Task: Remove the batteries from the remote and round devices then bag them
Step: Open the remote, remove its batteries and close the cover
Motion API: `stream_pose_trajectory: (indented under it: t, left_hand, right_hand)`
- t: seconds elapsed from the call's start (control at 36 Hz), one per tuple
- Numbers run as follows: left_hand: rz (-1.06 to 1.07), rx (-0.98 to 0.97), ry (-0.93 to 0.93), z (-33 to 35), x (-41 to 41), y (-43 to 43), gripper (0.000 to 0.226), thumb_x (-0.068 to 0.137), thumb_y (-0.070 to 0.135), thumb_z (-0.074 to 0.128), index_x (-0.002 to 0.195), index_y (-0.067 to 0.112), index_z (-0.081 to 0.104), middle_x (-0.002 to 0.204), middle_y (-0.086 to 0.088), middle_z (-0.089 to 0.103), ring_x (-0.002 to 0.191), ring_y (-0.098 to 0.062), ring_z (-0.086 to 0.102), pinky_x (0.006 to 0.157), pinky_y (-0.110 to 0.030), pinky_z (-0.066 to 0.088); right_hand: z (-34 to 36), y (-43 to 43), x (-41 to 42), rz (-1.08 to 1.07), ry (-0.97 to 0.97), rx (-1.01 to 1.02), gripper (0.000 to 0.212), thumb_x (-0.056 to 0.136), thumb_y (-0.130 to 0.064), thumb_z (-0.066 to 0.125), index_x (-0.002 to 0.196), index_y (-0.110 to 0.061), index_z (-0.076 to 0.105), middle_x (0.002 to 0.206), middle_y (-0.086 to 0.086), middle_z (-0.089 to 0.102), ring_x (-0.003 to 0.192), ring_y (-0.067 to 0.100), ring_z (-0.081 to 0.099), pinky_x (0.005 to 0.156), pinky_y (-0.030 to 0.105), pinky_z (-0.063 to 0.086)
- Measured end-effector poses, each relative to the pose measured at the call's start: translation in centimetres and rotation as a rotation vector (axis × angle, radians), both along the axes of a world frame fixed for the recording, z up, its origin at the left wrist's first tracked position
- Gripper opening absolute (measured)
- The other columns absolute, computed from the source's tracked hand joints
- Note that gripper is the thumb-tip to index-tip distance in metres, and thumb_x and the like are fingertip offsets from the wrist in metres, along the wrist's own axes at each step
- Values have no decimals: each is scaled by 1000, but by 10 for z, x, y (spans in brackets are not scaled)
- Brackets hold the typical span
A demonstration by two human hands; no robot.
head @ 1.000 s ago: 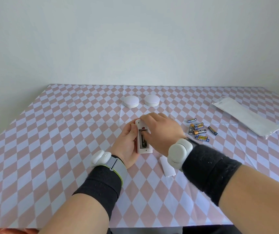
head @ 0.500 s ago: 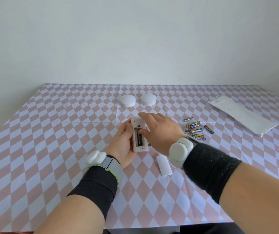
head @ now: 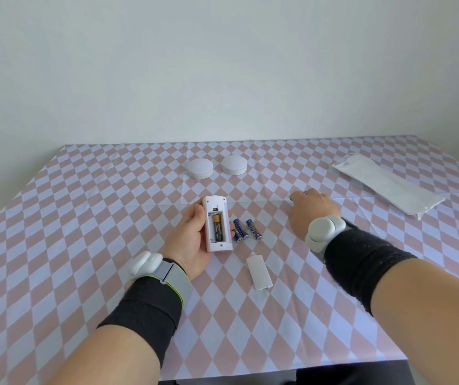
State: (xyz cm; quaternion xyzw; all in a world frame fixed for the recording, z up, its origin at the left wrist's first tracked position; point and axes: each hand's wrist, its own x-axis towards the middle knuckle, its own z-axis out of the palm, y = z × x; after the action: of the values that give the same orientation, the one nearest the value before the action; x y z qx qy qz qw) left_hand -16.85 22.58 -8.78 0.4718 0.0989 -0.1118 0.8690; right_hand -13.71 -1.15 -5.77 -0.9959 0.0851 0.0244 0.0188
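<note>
White remote (head: pixel 217 224) at frame centre, back cover off, one black-and-gold battery (head: pixel 217 227) inside, long axis running up-frame, clasped by left hand (head: pixel 192 240), right hand (head: pixel 310 211) palm-down at centre right, its finger closure hidden

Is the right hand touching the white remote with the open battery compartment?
Apart. The head view shows the right hand lying on the checked tablecloth, with bare cloth between it and the white remote in the left hand.
</note>
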Motion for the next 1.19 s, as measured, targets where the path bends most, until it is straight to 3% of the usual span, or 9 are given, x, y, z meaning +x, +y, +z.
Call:
stream_pose_trajectory:
  t: [0.19, 0.28, 0.39, 0.53, 0.67, 0.86, 0.97, 1.06, 1.19]
  left_hand:
    - [-4, 18, -1, 0, 0, 0, 41, 108, 37, 34, 139, 19, 54, 117, -18, 72, 89, -31, 74, 67, -40, 62]
    - [-3, 22, 2, 1, 0, 0, 41, 108, 37, 33, 138, 18, 55, 118, -19, 71, 90, -32, 73, 68, -41, 62]
    - [-5, 18, 4, 0, 0, 0, 39, 108, 36, 34, 135, 19, 57, 111, -15, 74, 94, -34, 72, 76, -45, 60]
    - [-3, 17, -2, -2, 1, 1, 40, 108, 37, 34, 136, 20, 56, 112, -15, 74, 91, -30, 74, 71, -42, 62]
    - [-24, 11, -10, -2, 1, 1, 39, 109, 36, 33, 138, 22, 55, 107, -12, 76, 88, -27, 75, 66, -39, 62]
    - [-29, -5, -7, -2, 2, 2, 40, 109, 36, 33, 138, 21, 56, 110, -14, 75, 89, -28, 74, 69, -41, 61]
    - [-29, -28, -14, -2, 1, 2, 41, 109, 36, 33, 138, 16, 54, 118, -14, 72, 96, -31, 70, 74, -49, 59]
    - [-21, -70, -30, 1, -1, 0, 36, 110, 32, 33, 133, 17, 56, 109, -10, 75, 91, -27, 74, 77, -53, 60]
    - [-22, -66, -55, 1, -1, 1, 38, 110, 31, 31, 137, 17, 54, 125, -15, 69, 99, -28, 73, 69, -42, 60]
  right_hand:
    - [5, 3, 12, -13, 29, 5, 6, 92, -14, 49, 98, -14, 50, 85, 4, 41, 65, 19, 47, 48, 28, 35]
    - [5, 9, 16, -27, 49, 19, 11, 93, -13, 51, 103, -12, 51, 95, 7, 43, 68, 23, 53, 57, 33, 47]
    - [-2, 14, 18, -42, 88, -23, 19, 93, -16, 51, 111, -14, 48, 100, 10, 43, 82, 36, 61, 80, 53, 57]
    - [1, 12, 18, 31, 140, -93, 24, 96, -15, 46, 118, -14, 54, 100, 9, 38, 78, 31, 60, 80, 45, 58]
    - [3, 10, 12, 38, 49, -36, 20, 95, -13, 43, 115, -16, 48, 98, 8, 42, 69, 27, 57, 69, 40, 57]
    - [13, 33, -9, 185, -352, 422, 20, 96, -22, 51, 116, -21, 50, 104, 0, 58, 78, 21, 58, 69, 35, 53]
    - [26, 65, -34, 298, -403, 683, 20, 93, -23, 60, 113, -22, 56, 95, -11, 65, 70, 8, 56, 66, 27, 49]
    - [24, 85, -46, 361, -413, 737, 19, 90, -25, 65, 106, -23, 56, 90, -17, 66, 69, 8, 58, 65, 24, 49]
    - [11, 102, -53, 389, -402, 736, 15, 90, -23, 68, 103, -19, 61, 88, -15, 62, 74, 11, 58, 69, 25, 49]
